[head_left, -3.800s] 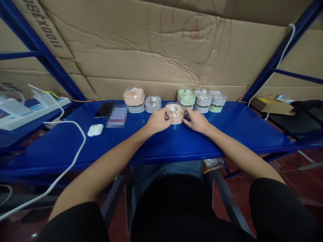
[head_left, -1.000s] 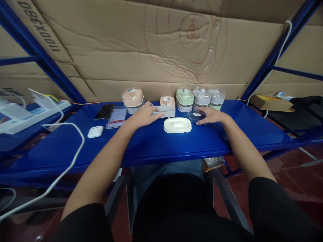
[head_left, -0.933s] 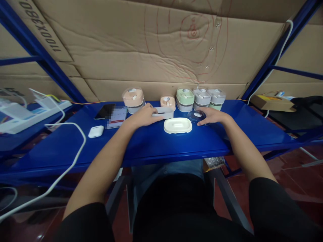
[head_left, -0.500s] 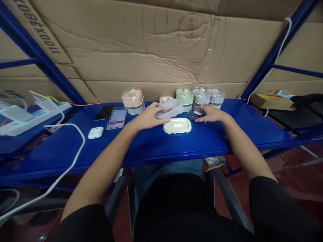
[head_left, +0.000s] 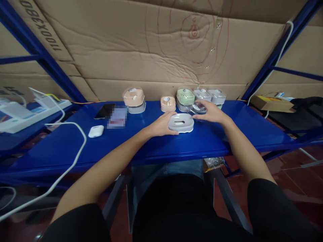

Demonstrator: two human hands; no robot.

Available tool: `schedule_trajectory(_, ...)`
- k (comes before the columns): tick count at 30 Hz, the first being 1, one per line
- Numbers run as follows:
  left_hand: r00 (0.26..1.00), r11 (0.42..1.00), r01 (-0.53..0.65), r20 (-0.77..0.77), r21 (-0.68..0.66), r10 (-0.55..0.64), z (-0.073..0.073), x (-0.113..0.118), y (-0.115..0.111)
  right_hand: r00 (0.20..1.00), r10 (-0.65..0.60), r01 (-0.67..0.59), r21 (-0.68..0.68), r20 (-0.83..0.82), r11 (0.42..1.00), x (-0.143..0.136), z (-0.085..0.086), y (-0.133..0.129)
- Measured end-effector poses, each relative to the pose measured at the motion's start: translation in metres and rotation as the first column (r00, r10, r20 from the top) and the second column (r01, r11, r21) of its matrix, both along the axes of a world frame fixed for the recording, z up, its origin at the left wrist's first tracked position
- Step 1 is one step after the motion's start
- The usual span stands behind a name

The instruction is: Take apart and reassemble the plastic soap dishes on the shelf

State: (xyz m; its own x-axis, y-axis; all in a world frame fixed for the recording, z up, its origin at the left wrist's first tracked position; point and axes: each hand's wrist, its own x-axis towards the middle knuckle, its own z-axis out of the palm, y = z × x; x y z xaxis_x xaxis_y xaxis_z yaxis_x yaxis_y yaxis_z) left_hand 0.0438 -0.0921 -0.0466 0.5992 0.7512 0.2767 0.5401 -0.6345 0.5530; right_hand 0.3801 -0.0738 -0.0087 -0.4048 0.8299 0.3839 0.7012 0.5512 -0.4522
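A grey oval tray with a slot in its middle (head_left: 182,123) sits on the cream base, whose pale rim shows under it, near the middle of the blue table. My left hand (head_left: 163,125) grips the tray's left side, thumb at the front and fingers behind. Just right of and behind the tray, my right hand (head_left: 207,111) holds a clear plastic lid (head_left: 198,108) between thumb and fingers, raised at a tilt. Behind them stand a small peach box (head_left: 168,103), a green-topped box (head_left: 185,96) and grey-topped boxes (head_left: 217,96).
On the left of the blue table (head_left: 151,148) are a stacked peach and grey box (head_left: 133,98), two phones and a white earphone case (head_left: 96,131). A white cable (head_left: 82,137) hangs over the left side. Cardboard walls the back.
My left hand has lowered the grey tray onto the cream base and turned it level. My right hand has moved slightly, and the clear lid has lifted and tilted with it.
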Motion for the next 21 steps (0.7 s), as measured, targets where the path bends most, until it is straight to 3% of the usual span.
schedule_trajectory(4,0.995,0.992,-0.026,0.097,-0.123,0.038,-0.006,0.001,0.006,0.982,0.189,-0.189,0.027,-0.009,0.982,-0.023,0.004,-0.016)
schedule_trajectory(9,0.983,0.985,0.085,0.176,-0.148,-0.058,-0.014,0.002,0.009,0.92,0.386,-0.386,-0.006,0.074,0.922,-0.048,0.001,-0.022)
schedule_trajectory(16,0.981,0.973,0.137,0.164,-0.185,-0.107,-0.01,-0.008,0.013,0.891,0.447,-0.445,-0.042,0.082,0.894,-0.057,-0.01,-0.018)
schedule_trajectory(21,0.988,0.984,0.091,0.134,-0.152,-0.071,-0.008,-0.011,0.013,0.898,0.432,-0.432,-0.026,0.079,0.902,-0.061,-0.016,-0.018)
